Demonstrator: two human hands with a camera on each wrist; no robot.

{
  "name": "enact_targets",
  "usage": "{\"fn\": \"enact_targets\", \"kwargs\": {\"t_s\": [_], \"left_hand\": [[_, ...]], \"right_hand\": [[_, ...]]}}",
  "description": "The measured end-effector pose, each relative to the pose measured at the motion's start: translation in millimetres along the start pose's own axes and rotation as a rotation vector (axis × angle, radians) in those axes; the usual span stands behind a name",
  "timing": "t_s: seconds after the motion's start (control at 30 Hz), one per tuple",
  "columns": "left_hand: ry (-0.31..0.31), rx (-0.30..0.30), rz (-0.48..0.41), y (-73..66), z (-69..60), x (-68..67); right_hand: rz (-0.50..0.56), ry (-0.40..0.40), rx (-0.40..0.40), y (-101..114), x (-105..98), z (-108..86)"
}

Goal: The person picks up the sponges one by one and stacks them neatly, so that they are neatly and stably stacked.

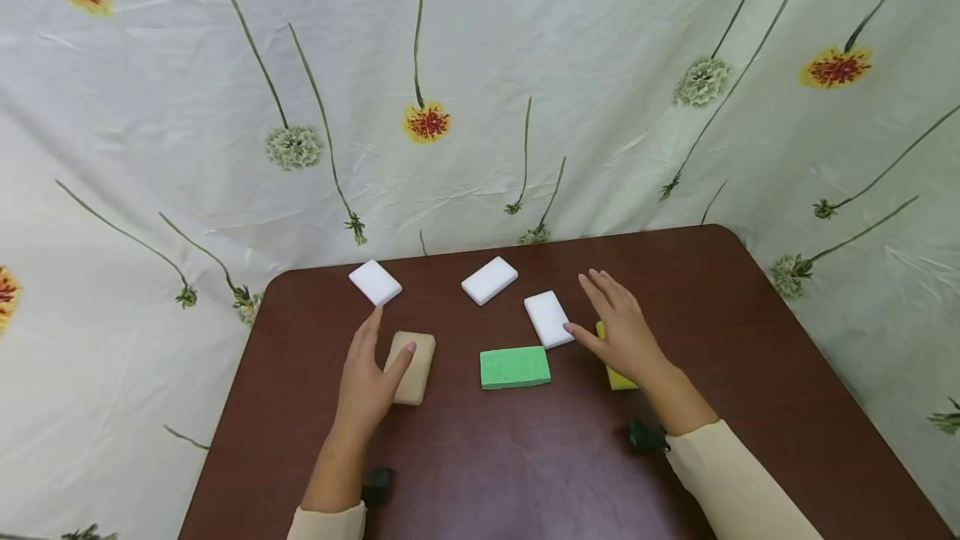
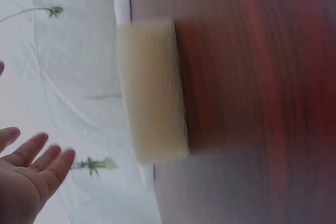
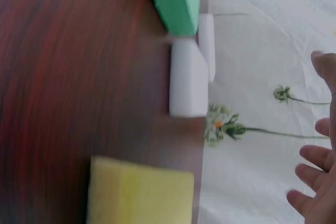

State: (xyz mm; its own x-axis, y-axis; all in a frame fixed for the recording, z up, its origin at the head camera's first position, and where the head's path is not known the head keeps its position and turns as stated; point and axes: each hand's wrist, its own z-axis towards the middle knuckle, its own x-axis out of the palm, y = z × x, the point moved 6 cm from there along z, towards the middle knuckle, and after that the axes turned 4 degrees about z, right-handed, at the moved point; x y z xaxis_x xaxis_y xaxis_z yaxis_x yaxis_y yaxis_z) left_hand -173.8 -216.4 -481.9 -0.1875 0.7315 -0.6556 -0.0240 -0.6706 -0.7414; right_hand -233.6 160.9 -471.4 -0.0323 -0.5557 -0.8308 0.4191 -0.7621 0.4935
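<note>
My left hand (image 1: 367, 386), fingers extended and thumb apart, hovers by the beige block (image 1: 414, 367), which it partly covers in the head view. That block (image 2: 152, 90) stands beyond the palm in the left wrist view. My right hand (image 1: 624, 332) is spread over the yellow block (image 1: 621, 380) and hides part of it; the right wrist view shows the yellow block (image 3: 142, 192) apart from the fingers. Between the hands lie a green block (image 1: 514, 368) and a white block (image 1: 548, 319), its corner close to my right thumb. Neither hand holds anything.
Two more white blocks, one at the back left (image 1: 376, 282) and one at the back middle (image 1: 489, 280), lie near the far edge of the dark red-brown table (image 1: 480, 457). A white cloth with printed flowers (image 1: 480, 173) hangs behind and beside the table. Each wrist wears a small black device.
</note>
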Motion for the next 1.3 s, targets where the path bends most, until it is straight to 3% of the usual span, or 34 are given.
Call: {"fn": "enact_targets", "kwargs": {"t_s": [0.1, 0.2, 0.37, 0.57, 0.97, 1.13, 1.3], "left_hand": [[0.017, -0.016, -0.110, -6.5, -3.4, 7.0], [0.086, -0.030, -0.161, -12.0, -8.1, 21.1], [0.187, -0.042, -0.190, -17.1, -17.1, 46.0], [0.234, -0.064, -0.226, -16.3, -22.9, 64.8], [0.363, -0.139, -0.237, -17.2, -31.2, 88.4], [0.417, -0.138, -0.256, -17.9, -33.3, 96.0], [0.427, -0.130, -0.259, -15.9, -32.9, 99.9]], "right_hand": [[0.083, 0.013, -0.002, 7, 3, -1.8], [0.136, 0.039, 0.012, 11, 9, -4.7], [0.203, 0.076, 0.062, 13, 21, -10.5], [0.235, 0.092, 0.094, 16, 35, -19.6], [0.334, 0.134, 0.147, 23, 58, -35.5], [0.368, 0.139, 0.180, 25, 68, -38.3], [0.368, 0.146, 0.205, 26, 78, -38.5]]}}
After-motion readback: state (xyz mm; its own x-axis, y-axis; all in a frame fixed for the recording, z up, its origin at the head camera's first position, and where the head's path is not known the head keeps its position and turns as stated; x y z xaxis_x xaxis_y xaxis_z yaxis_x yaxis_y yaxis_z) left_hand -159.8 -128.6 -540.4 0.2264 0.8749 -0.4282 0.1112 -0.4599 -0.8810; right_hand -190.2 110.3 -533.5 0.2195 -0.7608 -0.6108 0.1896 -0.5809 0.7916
